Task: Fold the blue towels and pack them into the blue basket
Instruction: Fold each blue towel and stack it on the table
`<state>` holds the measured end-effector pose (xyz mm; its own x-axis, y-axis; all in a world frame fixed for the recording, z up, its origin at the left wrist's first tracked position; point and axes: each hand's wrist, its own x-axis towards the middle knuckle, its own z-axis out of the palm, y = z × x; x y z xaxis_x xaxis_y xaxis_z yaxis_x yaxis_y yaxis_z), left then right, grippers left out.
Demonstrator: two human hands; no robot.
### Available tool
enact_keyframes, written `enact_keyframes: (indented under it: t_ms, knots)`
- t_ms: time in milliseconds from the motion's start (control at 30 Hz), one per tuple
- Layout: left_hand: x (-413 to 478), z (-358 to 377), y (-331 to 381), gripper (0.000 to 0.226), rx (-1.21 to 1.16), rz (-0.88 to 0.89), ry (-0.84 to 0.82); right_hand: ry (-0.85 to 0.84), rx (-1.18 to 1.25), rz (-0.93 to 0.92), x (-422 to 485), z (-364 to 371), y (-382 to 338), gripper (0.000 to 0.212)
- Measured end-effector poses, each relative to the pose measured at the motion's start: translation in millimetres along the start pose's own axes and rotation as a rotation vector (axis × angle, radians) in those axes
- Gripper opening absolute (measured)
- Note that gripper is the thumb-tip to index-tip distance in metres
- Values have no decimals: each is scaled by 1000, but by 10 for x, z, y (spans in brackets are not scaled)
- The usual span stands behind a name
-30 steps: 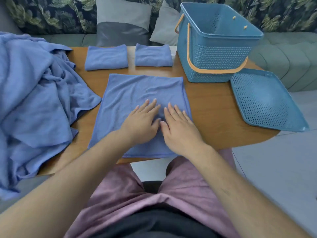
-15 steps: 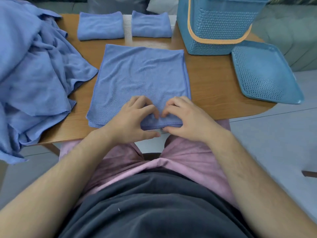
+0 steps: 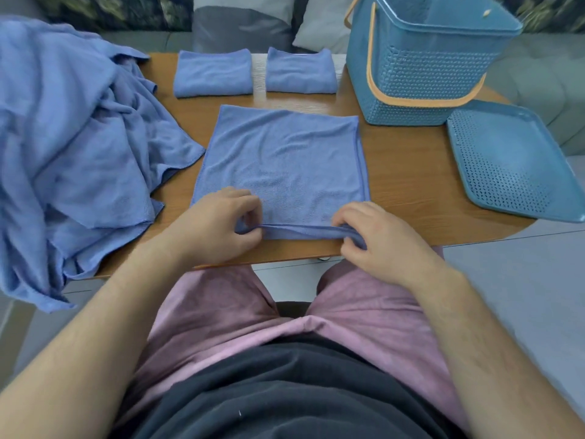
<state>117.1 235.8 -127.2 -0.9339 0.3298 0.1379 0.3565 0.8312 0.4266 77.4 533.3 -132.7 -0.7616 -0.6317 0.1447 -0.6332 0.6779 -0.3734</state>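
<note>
**Mia:** Where is the towel (image 3: 281,160)?

**Ben:** It lies on the table (image 3: 405,191), right in front of the person. It is light blue and nearly square. It looks soft and fuzzy, with a few small wrinkles. A darker blue seam (image 3: 359,160) runs down its right side.

**Mia:** What do the hands do?

**Ben:** The left hand (image 3: 218,226) pinches the near edge close to its left end, with thumb and fingers curled on the cloth. The right hand (image 3: 380,242) pinches the same edge at its right end. Between them the edge is bunched into a thin, tight line. The far part lies flat on the wood.

**Mia:** And the basket (image 3: 427,68)?

**Ben:** It stands at the back right of the table, near the towel's far right corner but not touching it. It is blue with tiny holes in its walls, and an orange handle (image 3: 373,74) hangs down its side. Its lid (image 3: 512,160) lies flat just to the right of it.

**Mia:** Are there more towels?

**Ben:** A folded towel (image 3: 213,72) and a second folded towel (image 3: 300,71) sit side by side at the far edge, with a small gap between them. A big pile (image 3: 72,137) of blue cloth covers the left side and hangs over the table's edge.
</note>
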Motion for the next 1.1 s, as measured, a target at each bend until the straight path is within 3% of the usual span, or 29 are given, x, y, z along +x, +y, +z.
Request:
enact_keyframes:
  t_ms: [133, 267, 400, 500, 600, 767, 900, 1000, 1100]
  knots:
    - [30, 0, -25, 17, -59, -134, 49, 88, 44, 95, 6, -18, 85, 21]
    - [27, 47, -34, 17, -41, -172, 98, -26, 42, 137, -12, -42, 65, 53]
    - [33, -25, -78, 24, -22, -200, 33, 77, 75, 212, 11, 3, 145, 41]
    - [-11, -162, -147, 34, -22, -225, -100, 178, 276, 367, 28, -19, 213, 32]
    - [-64, -275, -224, 24, -57, -236, -162, 202, 515, 450, 53, -32, 283, 13]
    - [-113, -338, -329, 13, -391, -311, -14, 222, 579, 439, 53, -43, 397, 23]
    - [-142, -384, -389, 24, -611, -339, 156, 266, 598, 405, 44, -87, 365, 28]
    - [-155, -398, -389, 30, -711, -365, 196, 289, 646, 379, 56, -135, 310, 28]
    - [-160, -434, -359, 22, -798, -385, 191, 285, 718, 383, 40, -236, 294, 23]
